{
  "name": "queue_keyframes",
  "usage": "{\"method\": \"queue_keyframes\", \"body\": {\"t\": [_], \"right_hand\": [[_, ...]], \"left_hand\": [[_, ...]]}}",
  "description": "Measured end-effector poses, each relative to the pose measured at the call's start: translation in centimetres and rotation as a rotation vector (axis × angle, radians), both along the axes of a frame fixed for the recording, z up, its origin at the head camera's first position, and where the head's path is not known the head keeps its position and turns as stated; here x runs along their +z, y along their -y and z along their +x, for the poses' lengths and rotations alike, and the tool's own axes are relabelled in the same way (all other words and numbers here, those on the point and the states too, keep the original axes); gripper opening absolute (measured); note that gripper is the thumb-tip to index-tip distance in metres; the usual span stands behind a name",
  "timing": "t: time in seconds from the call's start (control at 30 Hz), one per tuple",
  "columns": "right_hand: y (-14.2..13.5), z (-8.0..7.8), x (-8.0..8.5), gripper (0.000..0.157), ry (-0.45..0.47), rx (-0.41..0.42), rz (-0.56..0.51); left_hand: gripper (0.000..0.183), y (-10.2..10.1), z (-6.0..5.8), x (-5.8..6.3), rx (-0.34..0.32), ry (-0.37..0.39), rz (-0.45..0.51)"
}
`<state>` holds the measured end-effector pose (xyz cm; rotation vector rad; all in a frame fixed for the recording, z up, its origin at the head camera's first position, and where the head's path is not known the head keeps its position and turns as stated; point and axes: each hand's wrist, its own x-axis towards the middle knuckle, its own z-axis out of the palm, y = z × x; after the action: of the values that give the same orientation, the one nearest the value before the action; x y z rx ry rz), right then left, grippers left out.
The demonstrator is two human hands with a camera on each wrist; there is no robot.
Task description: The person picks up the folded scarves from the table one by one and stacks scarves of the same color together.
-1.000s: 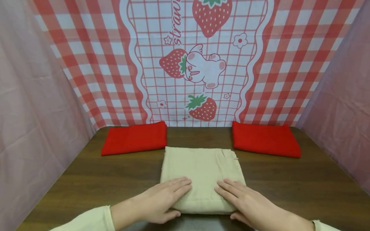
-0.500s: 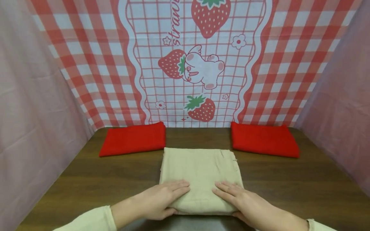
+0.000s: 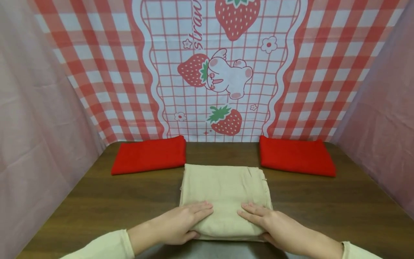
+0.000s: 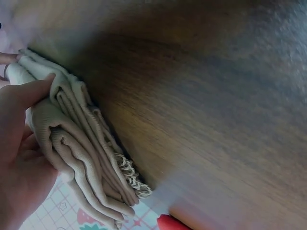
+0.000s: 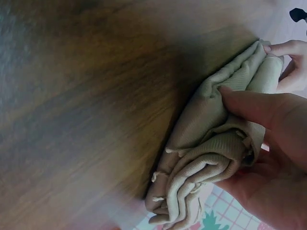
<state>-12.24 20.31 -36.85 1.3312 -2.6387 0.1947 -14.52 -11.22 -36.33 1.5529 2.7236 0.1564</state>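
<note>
A beige cloth (image 3: pixel 226 183), folded into a thick square pad, lies on the table in front of me. My left hand (image 3: pixel 176 223) holds its near left corner, fingers flat on top and thumb at the front edge. At the near right corner my right hand (image 3: pixel 283 228) grips in the same way. In the left wrist view, the thumb presses into stacked layers of the beige cloth (image 4: pixel 72 124), which has looped threads along one edge. The right wrist view shows the right thumb against the folds of the beige cloth (image 5: pixel 206 143), with small loose threads.
Two folded red cloths lie at the back of the wooden table (image 3: pixel 106 205): the left red cloth (image 3: pixel 150 156) and the right red cloth (image 3: pixel 295 157). A strawberry-print checked curtain (image 3: pixel 223 82) hangs behind. Pink drapes (image 3: pixel 42 118) stand at both sides.
Both thumbs have tucked in against the front edge of the beige cloth, and its near top layer bulges slightly. The fingers stay on top; the red cloths have not moved.
</note>
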Motion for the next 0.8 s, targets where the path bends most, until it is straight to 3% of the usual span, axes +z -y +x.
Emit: {"method": "queue_keyframes", "body": {"t": [0.2,0.37,0.63,0.8], "right_hand": [[0.0,0.1,0.3,0.077,-0.019,-0.009,-0.019],[0.4,0.5,0.5,0.075,-0.058,-0.044,-0.033],[0.9,0.3,1.4,0.081,0.077,-0.086,-0.032],[1.1,0.2,1.5,0.082,0.173,-0.11,0.036]], "left_hand": [[0.064,0.0,0.4,0.5,0.017,-0.054,-0.041],[0.067,-0.1,0.8,0.9,0.074,-0.102,-0.105],[0.077,-0.1,1.2,0.8,0.175,-0.228,-0.116],[0.076,-0.1,1.7,1.0,0.197,-0.204,-0.135]]}}
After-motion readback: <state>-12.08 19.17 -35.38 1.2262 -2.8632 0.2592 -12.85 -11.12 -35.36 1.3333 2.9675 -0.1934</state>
